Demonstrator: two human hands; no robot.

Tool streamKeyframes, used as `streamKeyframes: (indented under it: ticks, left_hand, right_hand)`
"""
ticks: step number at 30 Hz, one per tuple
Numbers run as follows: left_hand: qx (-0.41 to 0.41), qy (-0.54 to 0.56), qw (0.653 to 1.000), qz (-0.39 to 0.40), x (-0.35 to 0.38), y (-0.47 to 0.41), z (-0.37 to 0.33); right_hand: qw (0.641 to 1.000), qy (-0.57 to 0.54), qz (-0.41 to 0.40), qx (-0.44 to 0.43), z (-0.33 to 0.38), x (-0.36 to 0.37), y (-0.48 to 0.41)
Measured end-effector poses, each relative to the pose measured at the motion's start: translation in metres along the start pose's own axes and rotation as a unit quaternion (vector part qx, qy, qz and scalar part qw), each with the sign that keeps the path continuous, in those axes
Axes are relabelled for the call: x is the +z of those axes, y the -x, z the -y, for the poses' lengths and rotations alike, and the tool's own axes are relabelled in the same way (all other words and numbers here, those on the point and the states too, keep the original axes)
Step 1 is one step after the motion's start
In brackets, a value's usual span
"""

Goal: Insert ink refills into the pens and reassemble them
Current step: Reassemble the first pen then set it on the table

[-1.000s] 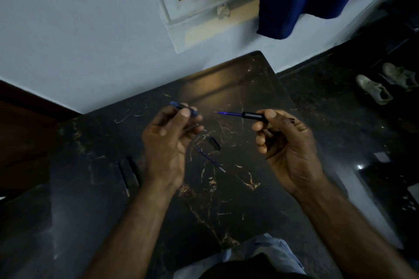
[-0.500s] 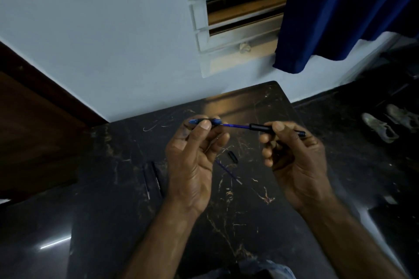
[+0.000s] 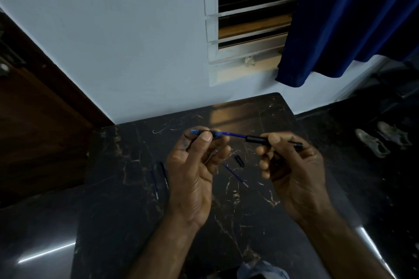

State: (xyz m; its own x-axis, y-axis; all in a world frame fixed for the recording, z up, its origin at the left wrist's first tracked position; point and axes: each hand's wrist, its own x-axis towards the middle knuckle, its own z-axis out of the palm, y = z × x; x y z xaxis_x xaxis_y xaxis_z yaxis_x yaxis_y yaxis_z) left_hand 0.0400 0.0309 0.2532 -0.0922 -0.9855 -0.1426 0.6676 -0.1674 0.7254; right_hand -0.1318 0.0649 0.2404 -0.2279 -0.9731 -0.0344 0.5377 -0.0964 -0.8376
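Observation:
My left hand [image 3: 195, 172] pinches a blue pen tip section [image 3: 204, 132] between thumb and fingers above the black marble table [image 3: 127, 188]. My right hand [image 3: 292, 170] grips a black pen barrel [image 3: 269, 140] with a blue ink refill [image 3: 234, 135] sticking out of it leftward. The refill's end reaches into the blue tip section. On the table lie a loose blue refill [image 3: 235, 175], a small black cap piece [image 3: 239, 160], and two thin pen parts [image 3: 159, 180] left of my left hand.
The table's far edge meets a pale wall [image 3: 127, 52] with a louvred window [image 3: 251, 18] and a blue curtain [image 3: 344, 18]. A wooden door [image 3: 34, 120] stands at the left. Shoes [image 3: 383, 138] lie on the dark floor at the right.
My hands came together: the refill's end, apart from my left hand a second ago, now sits inside the blue tip section. The head camera tilted upward, showing more of the window.

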Motion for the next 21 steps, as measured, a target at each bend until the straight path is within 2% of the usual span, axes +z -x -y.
streamKeyframes:
  ticks: [11, 21]
  left_hand:
    - [-0.01, 0.024, 1.0, -0.008, -0.025, 0.012, -0.021]
    - [-0.011, 0.018, 1.0, -0.011, -0.036, 0.015, -0.031]
  right_hand:
    - [1.0, 0.01, -0.016, -0.01, -0.02, 0.024, 0.017]
    - [1.0, -0.001, 0.021, -0.017, -0.03, 0.034, 0.022]
